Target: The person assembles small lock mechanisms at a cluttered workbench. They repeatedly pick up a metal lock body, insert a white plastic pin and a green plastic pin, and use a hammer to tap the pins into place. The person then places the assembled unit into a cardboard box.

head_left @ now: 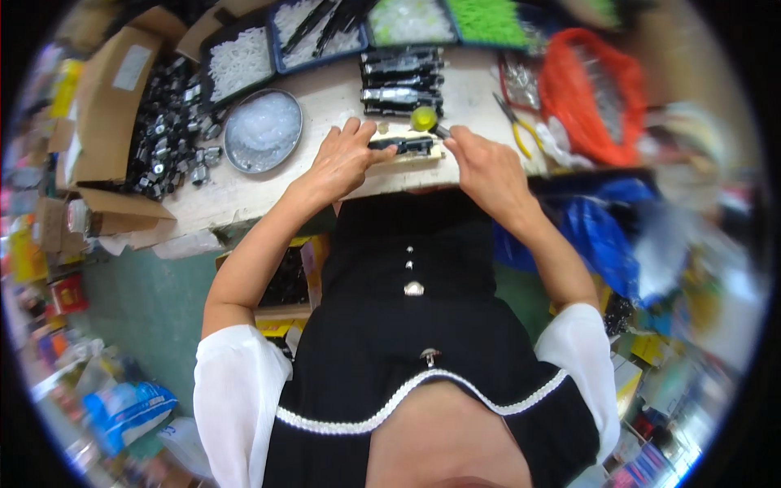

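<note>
My right hand [490, 172] grips the dark handle of a small hammer [424, 119] with a round yellow-green head. The hammer head is above the far edge of a cream-coloured block [419, 157] at the bench's front edge. On the block lies a long black part [415, 145]. My left hand [346, 159] holds this part's left end, its thumb laid along it and its fingers bent at the block's left side. Just beyond the block, several similar black-and-silver pieces [403, 81] lie side by side in a stack.
Left of my left hand stands a round metal dish [263, 130] of whitish gel. Beyond it are a carton [110, 106], many loose black-and-silver parts [167, 122] and trays of white [241, 65] and green pieces [486, 23]. Yellow-handled pliers [518, 130] and a red bag [561, 98] lie right.
</note>
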Available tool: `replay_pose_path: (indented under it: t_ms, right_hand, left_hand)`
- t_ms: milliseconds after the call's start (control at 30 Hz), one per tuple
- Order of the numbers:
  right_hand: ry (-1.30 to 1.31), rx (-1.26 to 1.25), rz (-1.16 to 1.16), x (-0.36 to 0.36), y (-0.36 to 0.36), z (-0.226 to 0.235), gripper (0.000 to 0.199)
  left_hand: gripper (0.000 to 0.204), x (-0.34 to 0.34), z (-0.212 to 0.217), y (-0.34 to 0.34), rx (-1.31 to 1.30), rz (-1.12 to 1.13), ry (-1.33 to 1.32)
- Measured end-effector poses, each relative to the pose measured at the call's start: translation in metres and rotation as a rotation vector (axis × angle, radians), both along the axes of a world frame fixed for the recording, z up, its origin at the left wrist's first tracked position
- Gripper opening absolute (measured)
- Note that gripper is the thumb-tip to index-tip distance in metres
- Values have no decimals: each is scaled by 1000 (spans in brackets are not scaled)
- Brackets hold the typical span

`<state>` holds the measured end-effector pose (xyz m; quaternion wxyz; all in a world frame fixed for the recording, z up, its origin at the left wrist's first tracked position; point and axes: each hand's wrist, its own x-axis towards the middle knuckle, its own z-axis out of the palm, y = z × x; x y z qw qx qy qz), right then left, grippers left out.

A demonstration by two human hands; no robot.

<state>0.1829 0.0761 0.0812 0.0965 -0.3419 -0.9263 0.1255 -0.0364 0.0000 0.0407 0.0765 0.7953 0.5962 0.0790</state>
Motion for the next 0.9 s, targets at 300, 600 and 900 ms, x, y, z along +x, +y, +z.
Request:
replay_pose_path:
  t_ms: [300,600,900]
  right_hand:
    - [-119,-136,22,-8,15,-1,23]
    - [-58,-154,125,-32,4,-14,17]
    - [-57,-184,118,-55,18,-9,19]
  left_hand:
    - [48,-12,-8,13,-18,180,-362]
    - [65,-3,-11,-3,65,383,-519]
    - [76,7,-30,-17,356,457,-568]
